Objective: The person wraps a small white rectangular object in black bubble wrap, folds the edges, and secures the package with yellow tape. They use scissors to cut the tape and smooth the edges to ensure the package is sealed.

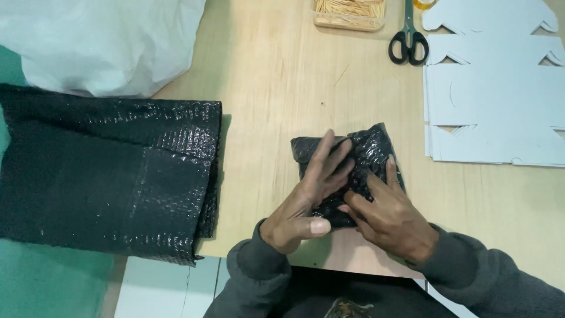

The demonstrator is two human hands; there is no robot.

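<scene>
Both hands [347,200] press black bubble-wrap parcel [365,154], wooden table [276,88].

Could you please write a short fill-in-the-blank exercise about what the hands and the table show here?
1. Both hands, left hand and right hand, press on a small bundle wrapped in black ____ wrap.
2. The scissors have ____ handles.
3. The flat white cardboard cutouts lie to the ____ of the bundle.

Missing words: bubble; black; right
</scene>
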